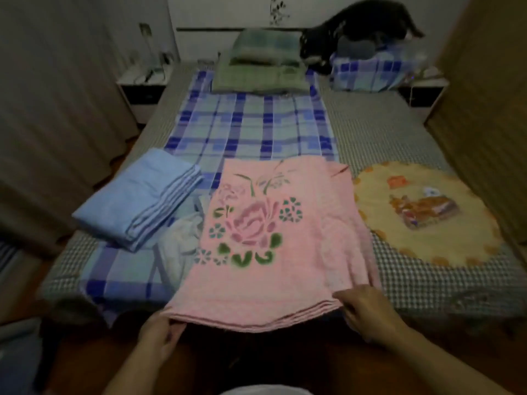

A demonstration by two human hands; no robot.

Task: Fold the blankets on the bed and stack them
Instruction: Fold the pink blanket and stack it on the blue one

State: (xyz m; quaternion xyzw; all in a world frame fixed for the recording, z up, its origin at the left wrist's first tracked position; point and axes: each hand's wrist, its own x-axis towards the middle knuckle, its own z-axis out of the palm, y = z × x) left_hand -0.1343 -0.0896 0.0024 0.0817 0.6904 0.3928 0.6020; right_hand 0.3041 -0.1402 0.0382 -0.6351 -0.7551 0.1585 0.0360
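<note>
A pink blanket [273,240] with a rose print lies folded in several layers at the bed's near edge. My left hand [159,337] grips its near left corner. My right hand [368,312] holds its near right corner, fingers curled over the layered edge. A light blue blanket [137,201] sits folded to the left. Between the two lies a crumpled pale cloth [182,238]. A yellow blanket [422,212] with a picture lies flat on the right.
The bed [376,132] has a grey checked sheet and a blue plaid cover [245,126]. Green folded bedding [259,67] and a blue plaid pile [368,72] sit at the head, with a dark cat [359,27] on the pile. Nightstands flank the bed.
</note>
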